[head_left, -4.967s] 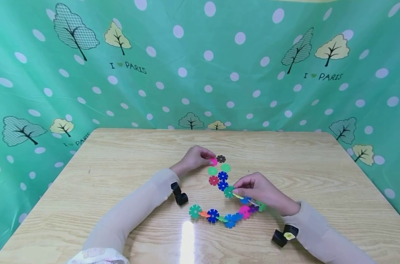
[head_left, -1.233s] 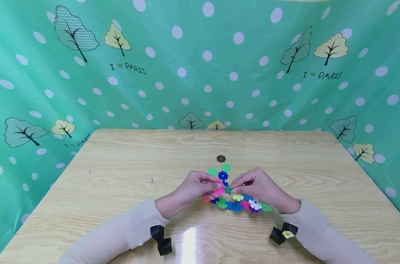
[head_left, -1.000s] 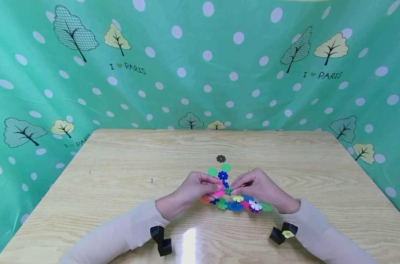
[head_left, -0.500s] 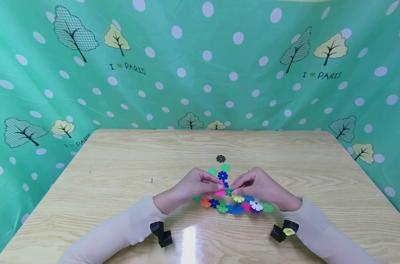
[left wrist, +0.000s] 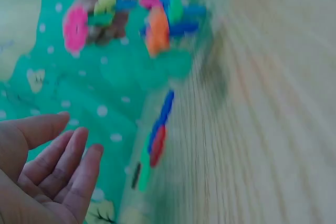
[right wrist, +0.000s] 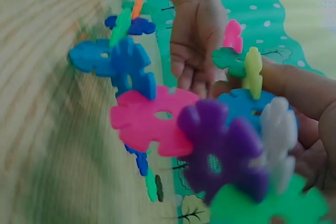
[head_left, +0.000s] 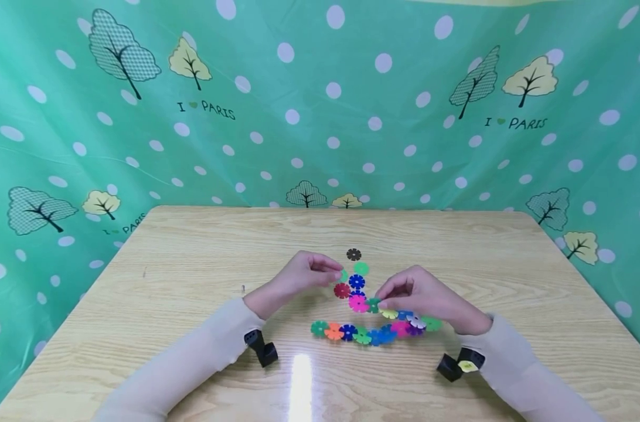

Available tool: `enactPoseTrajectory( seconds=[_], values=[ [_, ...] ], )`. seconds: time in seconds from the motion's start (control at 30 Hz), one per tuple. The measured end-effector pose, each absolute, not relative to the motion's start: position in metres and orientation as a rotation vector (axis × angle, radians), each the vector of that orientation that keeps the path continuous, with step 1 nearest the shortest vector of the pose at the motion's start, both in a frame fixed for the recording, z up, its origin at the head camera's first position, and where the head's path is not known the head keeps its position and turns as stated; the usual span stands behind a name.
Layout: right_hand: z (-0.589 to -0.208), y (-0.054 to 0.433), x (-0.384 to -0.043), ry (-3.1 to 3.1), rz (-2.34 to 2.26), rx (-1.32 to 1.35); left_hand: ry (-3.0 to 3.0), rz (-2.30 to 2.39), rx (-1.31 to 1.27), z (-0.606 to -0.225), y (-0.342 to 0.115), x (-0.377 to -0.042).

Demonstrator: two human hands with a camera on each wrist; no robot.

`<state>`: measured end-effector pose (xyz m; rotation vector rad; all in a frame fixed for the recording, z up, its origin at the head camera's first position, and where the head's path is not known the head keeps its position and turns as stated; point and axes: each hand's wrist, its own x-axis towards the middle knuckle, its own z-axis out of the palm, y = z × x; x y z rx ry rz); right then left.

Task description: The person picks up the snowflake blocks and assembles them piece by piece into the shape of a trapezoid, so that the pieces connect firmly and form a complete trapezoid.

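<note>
A chain of interlocked snowflake discs in several colours curves across the table; a pink disc [head_left: 358,303] sits at its upper end, joined to a dark green disc [head_left: 373,305]. My right hand [head_left: 428,296] pinches the chain near this end, thumb and finger at the dark green and yellow discs [right wrist: 253,73]. In the right wrist view, purple [right wrist: 223,150] and white discs [right wrist: 278,140] loom close. My left hand [head_left: 304,274] is by a loose light green disc [head_left: 344,275], its fingers relaxed; in the left wrist view nothing lies between them.
Loose discs lie beyond the chain: black [head_left: 354,254], light green [head_left: 361,268], blue [head_left: 357,282] and red [head_left: 342,290]. The chain's other end, a green disc [head_left: 319,328], lies toward the front. A green dotted cloth [head_left: 330,105] hangs behind the wooden table [head_left: 193,246].
My left hand earlier brought the pink disc from the back to the chain's end. It has now let go and moved back and left; the pink disc stays joined. My right hand keeps its grip.
</note>
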<state>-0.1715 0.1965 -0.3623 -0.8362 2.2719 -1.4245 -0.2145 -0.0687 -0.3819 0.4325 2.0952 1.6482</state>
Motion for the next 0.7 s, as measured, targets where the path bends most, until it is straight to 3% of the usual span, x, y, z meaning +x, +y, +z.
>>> enactPoseTrajectory(
  seconds=[0.7],
  values=[
    [-0.362,0.197,-0.173,2.329,-1.381,-0.834,2.216,1.414,0.548,-0.414,-0.063,-0.262]
  ],
)
